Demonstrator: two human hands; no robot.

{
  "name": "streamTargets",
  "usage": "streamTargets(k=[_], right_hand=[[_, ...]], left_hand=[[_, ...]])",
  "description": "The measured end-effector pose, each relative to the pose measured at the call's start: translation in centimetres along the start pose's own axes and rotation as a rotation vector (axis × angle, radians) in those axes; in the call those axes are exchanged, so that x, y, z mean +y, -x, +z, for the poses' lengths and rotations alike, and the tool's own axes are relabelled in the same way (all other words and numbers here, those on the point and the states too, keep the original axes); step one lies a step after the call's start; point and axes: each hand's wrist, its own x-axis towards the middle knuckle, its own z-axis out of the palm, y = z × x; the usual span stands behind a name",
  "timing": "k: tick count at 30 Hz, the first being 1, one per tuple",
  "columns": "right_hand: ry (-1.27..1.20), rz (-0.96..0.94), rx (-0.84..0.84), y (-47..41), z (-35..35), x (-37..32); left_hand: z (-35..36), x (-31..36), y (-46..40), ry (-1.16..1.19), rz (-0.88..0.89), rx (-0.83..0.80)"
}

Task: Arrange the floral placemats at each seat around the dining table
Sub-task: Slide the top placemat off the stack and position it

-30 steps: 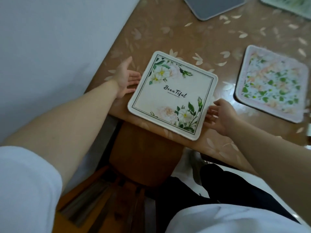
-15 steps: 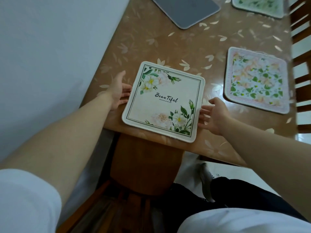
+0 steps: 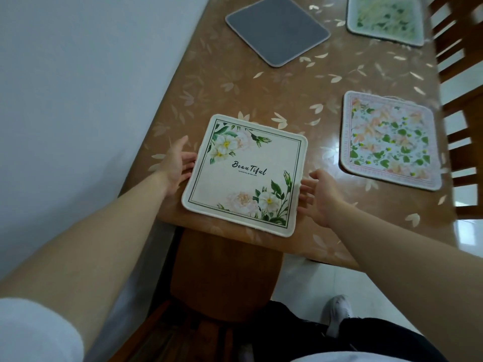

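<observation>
Here, cream "Beautiful" placemat (image 3: 245, 173) lying flat at near desk (image 3: 261, 87) edge, above chair seat (image 3: 224, 278). Left hand (image 3: 175, 163) spread, fingertips touching its left edge; right hand (image 3: 320, 195) spread, fingertips at right edge. Pink floral placemat (image 3: 389, 139) lying right, grey mat (image 3: 277, 28) and green placemat (image 3: 385, 18) lying farther back.

Brown surface (image 3: 274, 95) with a glossy cover printed in pale leaf shapes, set along a plain pale wall (image 3: 78, 87); wooden chair (image 3: 224, 278) tucked under its near edge; slatted wooden chairs (image 3: 462, 82) at the right side; white tiled floor (image 3: 313, 288) below; white shoe (image 3: 339, 313) on the tiles
</observation>
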Motion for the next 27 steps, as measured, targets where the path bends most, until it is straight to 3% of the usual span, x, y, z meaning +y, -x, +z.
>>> streamTargets(k=[10, 19, 22, 27], right_hand=[[-0.041, 0.012, -0.065, -0.3, -0.9, -1.0], [0.000, 0.058, -0.092, -0.5, -1.7, -2.1], [-0.017, 0.022, -0.149, 0.5, -1.4, -4.1], [-0.075, -0.193, -0.190, 4.6, -3.4, -13.8]], left_hand=[[1.0, 0.3, 0.2, 0.070, -0.008, 0.032], [3.8, 0.8, 0.8, -0.006, 0.013, 0.178], [5.6, 3.2, 1.7, 0.001, 0.039, 0.236], [12.8, 12.2, 4.8, -0.034, 0.185, 0.148]])
